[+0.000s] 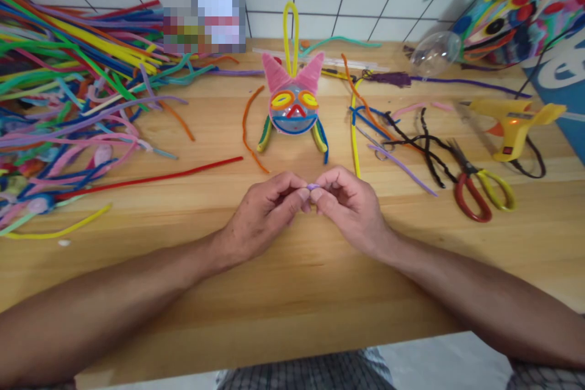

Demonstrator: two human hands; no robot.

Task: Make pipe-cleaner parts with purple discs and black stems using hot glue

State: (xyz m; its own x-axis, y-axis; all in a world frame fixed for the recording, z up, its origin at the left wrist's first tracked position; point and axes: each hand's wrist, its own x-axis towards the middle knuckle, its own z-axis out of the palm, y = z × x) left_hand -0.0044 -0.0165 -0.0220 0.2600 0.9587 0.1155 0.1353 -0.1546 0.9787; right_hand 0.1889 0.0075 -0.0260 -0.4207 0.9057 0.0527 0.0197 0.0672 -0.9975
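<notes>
Between my fingertips is a short purple pipe cleaner (313, 186), mostly hidden by the fingers. My left hand (276, 207) pinches one end and my right hand (350, 210) pinches the other, the two nearly touching. Just beyond them lies a pipe-cleaner cat figure (295, 113) with pink ears, a clear round face, orange and yellow eyes, a red nose and a blue mouth. A yellow loop (291, 36) rises from its top. Yellow, green and blue limbs stick out at its lower sides.
Loose pipe cleaners (68, 91) heap up at the left. Scissors (475, 186) and a yellow glue gun (509, 125), its light glowing orange, lie at the right. A clear plastic ball (436, 52) sits farther back. Cut pipe-cleaner pieces (402, 164) scatter right of the figure.
</notes>
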